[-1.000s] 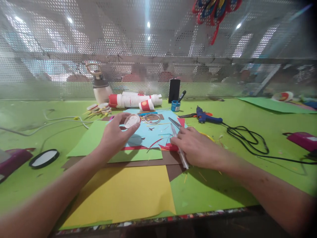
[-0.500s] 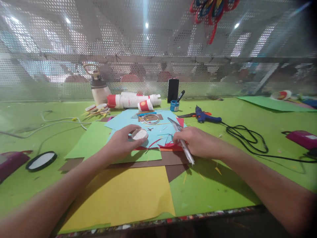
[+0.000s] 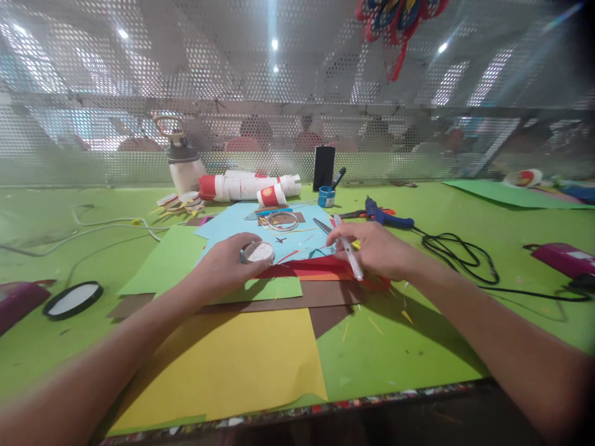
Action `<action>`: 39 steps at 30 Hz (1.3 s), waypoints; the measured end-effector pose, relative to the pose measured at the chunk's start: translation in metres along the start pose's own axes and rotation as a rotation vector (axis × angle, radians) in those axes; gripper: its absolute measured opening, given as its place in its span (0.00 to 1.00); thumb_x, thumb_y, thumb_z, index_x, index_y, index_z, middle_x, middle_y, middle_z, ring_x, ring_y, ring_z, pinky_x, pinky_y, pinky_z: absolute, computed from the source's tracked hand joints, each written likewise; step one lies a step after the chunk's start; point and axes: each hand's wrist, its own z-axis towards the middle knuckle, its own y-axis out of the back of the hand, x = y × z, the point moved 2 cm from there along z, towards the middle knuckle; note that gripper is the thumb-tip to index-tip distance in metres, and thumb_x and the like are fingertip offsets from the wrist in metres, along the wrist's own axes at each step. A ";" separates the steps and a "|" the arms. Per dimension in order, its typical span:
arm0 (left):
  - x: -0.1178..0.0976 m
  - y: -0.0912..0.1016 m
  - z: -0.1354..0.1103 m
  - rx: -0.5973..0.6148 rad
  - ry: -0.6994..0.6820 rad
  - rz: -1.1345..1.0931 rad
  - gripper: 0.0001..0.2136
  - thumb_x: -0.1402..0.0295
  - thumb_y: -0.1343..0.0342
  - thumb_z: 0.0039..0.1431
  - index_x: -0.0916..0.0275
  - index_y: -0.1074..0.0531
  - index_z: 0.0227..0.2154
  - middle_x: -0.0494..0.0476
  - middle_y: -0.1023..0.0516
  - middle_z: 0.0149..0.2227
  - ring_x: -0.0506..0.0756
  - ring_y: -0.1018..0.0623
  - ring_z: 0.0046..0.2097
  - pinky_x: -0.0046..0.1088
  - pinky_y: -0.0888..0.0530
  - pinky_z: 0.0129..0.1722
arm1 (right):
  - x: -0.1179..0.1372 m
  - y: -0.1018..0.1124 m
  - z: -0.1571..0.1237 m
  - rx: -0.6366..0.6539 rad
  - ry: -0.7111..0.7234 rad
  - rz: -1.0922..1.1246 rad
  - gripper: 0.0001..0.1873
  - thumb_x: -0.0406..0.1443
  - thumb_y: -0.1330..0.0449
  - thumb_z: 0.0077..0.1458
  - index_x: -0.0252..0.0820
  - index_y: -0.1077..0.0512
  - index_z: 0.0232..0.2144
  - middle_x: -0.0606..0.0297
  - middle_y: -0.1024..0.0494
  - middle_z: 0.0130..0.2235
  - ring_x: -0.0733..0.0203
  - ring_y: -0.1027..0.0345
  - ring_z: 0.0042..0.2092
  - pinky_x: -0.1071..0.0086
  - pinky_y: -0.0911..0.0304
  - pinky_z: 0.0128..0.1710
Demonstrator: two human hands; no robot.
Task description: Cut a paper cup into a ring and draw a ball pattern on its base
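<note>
My left hand [image 3: 227, 263] is curled around a small white round disc [image 3: 259, 252] and presses it down on the light blue paper [image 3: 242, 224]. My right hand [image 3: 376, 251] grips a clear white pen [image 3: 348, 255] with its fingers closed, over the red paper [image 3: 311, 267] at the blue sheet's near edge. Scissors [image 3: 321, 225] lie just beyond the pen's tip. A thin ring [image 3: 282, 221] rests farther back on the blue paper.
Yellow [image 3: 223, 365], green and brown sheets overlap near me on the green table [image 3: 465, 347]. A blue glue gun [image 3: 385, 217] with black cord [image 3: 460, 254] lies right. Stacked paper cups [image 3: 251, 186], a paint pot [image 3: 326, 197], a bottle and a perforated screen stand behind. A black-rimmed disc [image 3: 73, 299] lies left.
My left hand lowered the white disc from the air onto the blue paper. My right hand lifted the pen and drew back over the red paper, tilting the pen more upright.
</note>
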 end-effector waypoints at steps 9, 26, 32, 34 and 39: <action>-0.001 -0.001 0.000 0.010 -0.010 0.145 0.23 0.51 0.48 0.55 0.61 0.29 0.48 0.60 0.25 0.48 0.63 0.25 0.46 0.41 0.29 0.45 | 0.001 -0.003 -0.002 0.091 0.062 0.024 0.13 0.25 0.40 0.47 0.42 0.23 0.36 0.63 0.22 0.31 0.59 0.31 0.32 0.69 0.39 0.32; -0.012 -0.014 -0.012 0.065 -0.293 0.260 0.15 0.62 0.53 0.61 0.59 0.31 0.48 0.60 0.30 0.46 0.59 0.27 0.45 0.37 0.29 0.46 | 0.017 -0.005 -0.015 0.180 0.280 -0.175 0.11 0.24 0.44 0.52 0.40 0.25 0.32 0.60 0.32 0.34 0.61 0.38 0.33 0.70 0.45 0.31; -0.013 -0.017 -0.014 0.040 -0.302 0.307 0.11 0.65 0.53 0.60 0.63 0.30 0.41 0.61 0.29 0.40 0.60 0.28 0.44 0.38 0.30 0.43 | 0.022 -0.006 -0.016 0.200 0.313 -0.237 0.09 0.26 0.42 0.52 0.41 0.25 0.33 0.60 0.32 0.34 0.58 0.38 0.36 0.68 0.45 0.34; -0.015 -0.018 -0.014 0.028 -0.308 0.316 0.11 0.65 0.53 0.60 0.63 0.30 0.41 0.61 0.29 0.39 0.60 0.28 0.43 0.38 0.30 0.43 | 0.023 -0.007 -0.018 0.205 0.320 -0.253 0.03 0.32 0.39 0.52 0.42 0.25 0.32 0.60 0.33 0.33 0.57 0.39 0.36 0.68 0.45 0.34; -0.020 -0.016 -0.016 0.001 -0.307 0.332 0.13 0.59 0.54 0.61 0.63 0.30 0.36 0.61 0.29 0.37 0.61 0.28 0.41 0.40 0.31 0.41 | 0.022 -0.017 -0.027 0.163 0.364 -0.277 0.04 0.36 0.39 0.55 0.41 0.25 0.31 0.59 0.34 0.32 0.56 0.41 0.36 0.66 0.45 0.34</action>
